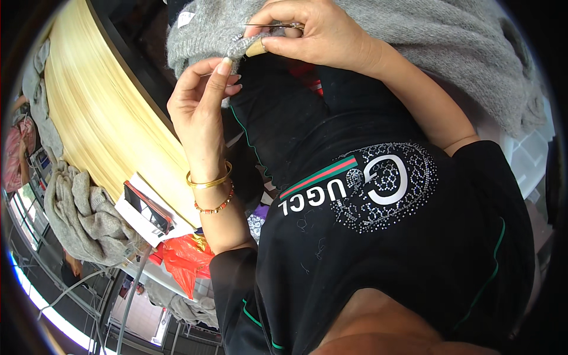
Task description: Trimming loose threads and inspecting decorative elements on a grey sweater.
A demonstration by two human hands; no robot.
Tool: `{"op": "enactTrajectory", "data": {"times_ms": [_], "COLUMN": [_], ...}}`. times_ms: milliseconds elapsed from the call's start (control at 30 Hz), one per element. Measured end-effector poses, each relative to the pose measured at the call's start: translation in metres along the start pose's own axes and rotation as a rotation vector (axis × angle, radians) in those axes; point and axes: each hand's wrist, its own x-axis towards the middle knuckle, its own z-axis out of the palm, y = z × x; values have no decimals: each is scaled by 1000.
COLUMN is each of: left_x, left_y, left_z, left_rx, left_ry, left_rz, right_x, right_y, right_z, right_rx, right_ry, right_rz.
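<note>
A fuzzy grey knitted garment lies over my lap at the top of the view, spreading far to the right. My left hand pinches its edge between thumb and fingers. Just right of it, my right hand is closed around a thin, pointed metal tool, whose tip points left over the knit; its exact kind is hard to make out. Below the tool, a tan band-like piece shows at the right thumb, against the knit edge. A small white label sits on the garment.
A long pale wooden surface runs along the left. Beside it are heaped grey knits, a dark red-edged case on white paper, and a red plastic bag. Another person is at the far left.
</note>
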Motion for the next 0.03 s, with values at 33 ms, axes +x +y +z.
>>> {"op": "enactTrajectory", "data": {"times_ms": [33], "left_x": [0], "left_y": [0], "left_z": [-1], "left_rx": [26], "left_ry": [-7], "left_rz": [34], "right_x": [-1], "right_y": [0], "right_z": [-2], "right_rx": [142], "right_ry": [-14], "right_rz": [96]}}
